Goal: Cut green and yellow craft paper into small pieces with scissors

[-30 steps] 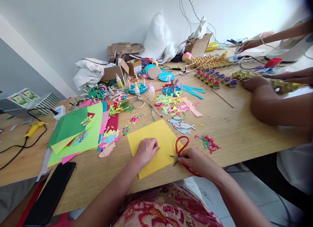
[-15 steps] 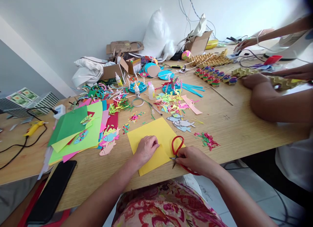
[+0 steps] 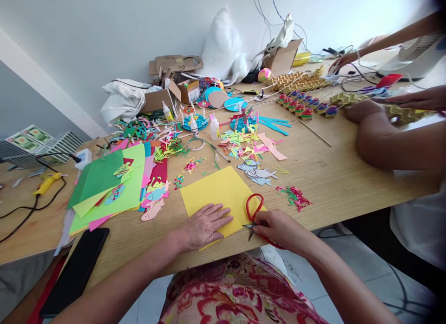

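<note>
A yellow sheet of paper lies on the table in front of me, its near side folded over. My left hand rests flat on the fold, fingers spread out and pressing on the paper. At the sheet's right edge, my right hand grips red-handled scissors. Their short metal blades are parted and point toward the left, close to the table's front edge. Part of the handle is hidden under the right hand.
Coloured papers and paper fish lie at left, near a black phone. Paper fish cutouts, scraps and glue bottles sit beyond the sheet. A co-worker's arm rests at right by egg cartons.
My left hand has gone from closed fingers at the paper's lifted corner to lying flat on the fold, nearer to me. My right hand with the scissors has hardly moved.
</note>
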Demonstrator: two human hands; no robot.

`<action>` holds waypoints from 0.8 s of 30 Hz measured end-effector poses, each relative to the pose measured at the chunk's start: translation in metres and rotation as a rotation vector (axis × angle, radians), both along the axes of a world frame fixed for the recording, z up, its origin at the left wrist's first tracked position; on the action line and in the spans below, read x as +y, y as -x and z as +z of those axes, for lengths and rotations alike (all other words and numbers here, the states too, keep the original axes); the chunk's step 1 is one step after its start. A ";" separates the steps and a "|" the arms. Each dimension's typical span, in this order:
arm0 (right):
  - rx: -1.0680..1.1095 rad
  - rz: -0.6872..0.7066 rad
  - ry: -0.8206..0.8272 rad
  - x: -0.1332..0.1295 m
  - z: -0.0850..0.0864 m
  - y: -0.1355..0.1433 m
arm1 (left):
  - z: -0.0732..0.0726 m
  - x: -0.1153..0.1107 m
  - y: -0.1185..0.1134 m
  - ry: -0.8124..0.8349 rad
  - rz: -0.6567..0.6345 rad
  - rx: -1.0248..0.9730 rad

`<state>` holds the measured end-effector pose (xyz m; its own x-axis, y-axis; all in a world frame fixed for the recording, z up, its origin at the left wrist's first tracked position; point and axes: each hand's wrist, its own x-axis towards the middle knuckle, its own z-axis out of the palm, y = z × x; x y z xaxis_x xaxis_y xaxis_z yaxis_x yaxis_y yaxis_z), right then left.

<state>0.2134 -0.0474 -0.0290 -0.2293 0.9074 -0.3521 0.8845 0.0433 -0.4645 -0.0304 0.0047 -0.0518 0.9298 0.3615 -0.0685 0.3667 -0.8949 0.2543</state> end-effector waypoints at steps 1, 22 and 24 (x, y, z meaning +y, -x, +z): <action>0.001 0.002 0.000 0.000 0.000 0.000 | 0.000 0.000 0.000 0.006 0.004 0.011; 0.073 0.032 -0.001 0.002 0.001 0.007 | 0.001 0.001 -0.002 -0.008 0.025 -0.011; 0.078 0.032 0.004 0.002 0.002 0.008 | 0.000 0.002 -0.003 -0.013 0.023 -0.010</action>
